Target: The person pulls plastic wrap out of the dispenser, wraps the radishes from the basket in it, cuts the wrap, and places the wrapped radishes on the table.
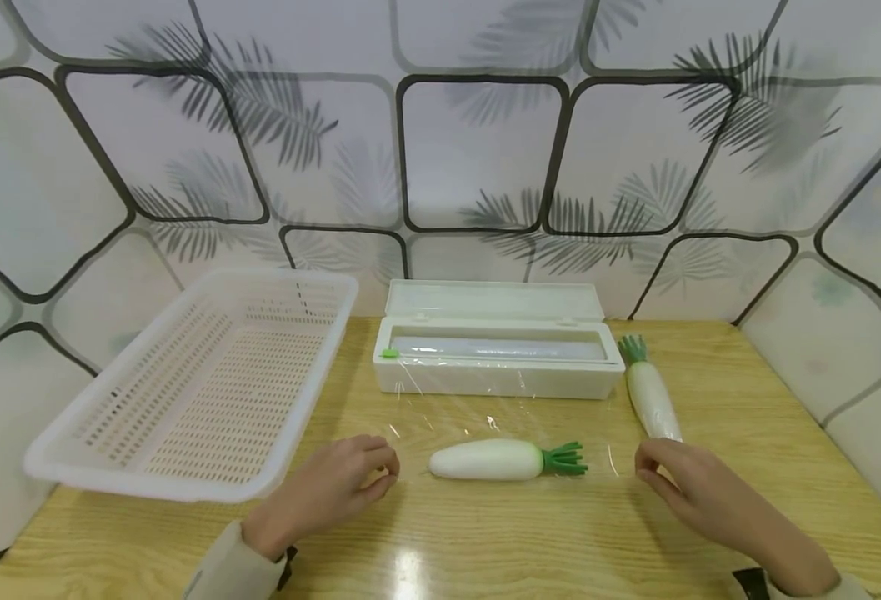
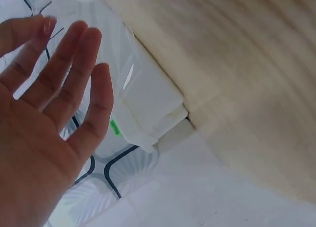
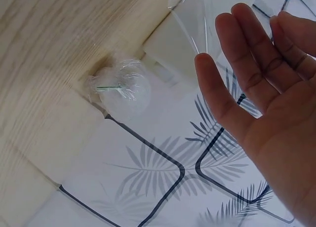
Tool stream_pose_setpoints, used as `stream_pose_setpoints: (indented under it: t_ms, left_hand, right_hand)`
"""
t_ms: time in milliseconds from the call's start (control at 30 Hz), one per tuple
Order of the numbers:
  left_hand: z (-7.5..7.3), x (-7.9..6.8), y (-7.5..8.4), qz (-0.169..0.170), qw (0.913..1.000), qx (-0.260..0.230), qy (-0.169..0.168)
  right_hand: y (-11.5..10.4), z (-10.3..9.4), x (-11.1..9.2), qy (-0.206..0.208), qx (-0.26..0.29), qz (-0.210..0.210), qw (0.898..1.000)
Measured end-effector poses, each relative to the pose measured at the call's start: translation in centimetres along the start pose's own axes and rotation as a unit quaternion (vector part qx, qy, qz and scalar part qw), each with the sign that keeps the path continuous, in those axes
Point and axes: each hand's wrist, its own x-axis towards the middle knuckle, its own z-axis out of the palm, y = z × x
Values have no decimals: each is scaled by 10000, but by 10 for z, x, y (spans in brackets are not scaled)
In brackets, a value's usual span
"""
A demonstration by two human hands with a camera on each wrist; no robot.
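Clear cling film stretches toward me from the open white dispenser box. My left hand pinches one side of its near edge between thumb and fingertips. Over on the right, my right hand pinches the opposite side the same way. Between the hands a white radish lies sideways on the table, its green stem end pointing right, with the film spread over its area. Both wrist views show thumb and index finger meeting, the other fingers extended. A film roll sits inside the box.
A second radish, wrapped in film, lies right of the box, partly behind my right hand. At the left stands a large white perforated basket. A green slider sits at the box's left end. Patterned covering rises behind the wooden table.
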Motion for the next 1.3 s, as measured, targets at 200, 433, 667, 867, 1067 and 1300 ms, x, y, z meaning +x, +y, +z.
stream_pose_setpoints:
  t_ms: [200,433,667,867,1067,1300]
  left_hand:
    - [4,2,0,-671,9969,-313,267]
    - [7,8,-4,-1460,9811,-1154,528]
    - [9,15,-6,-1808,9710,-1436,628]
    - [9,20,-6,-1942,9679,-1486,584]
    - [9,25,-6,-2170,9630,-1475,612]
    - [9,30,-7,-2349,9584,-1424,776]
  right_hand:
    - [6,2,6,74,-42,173,9998]
    - [8,3,13,-13,-416,625,9972]
    - [9,2,19,-121,-777,1054,9913]
    - [10,3,22,-197,-788,1264,9887]
    - [13,5,27,-136,-868,1314,9874]
    - [18,9,30,97,-923,1058,9900]
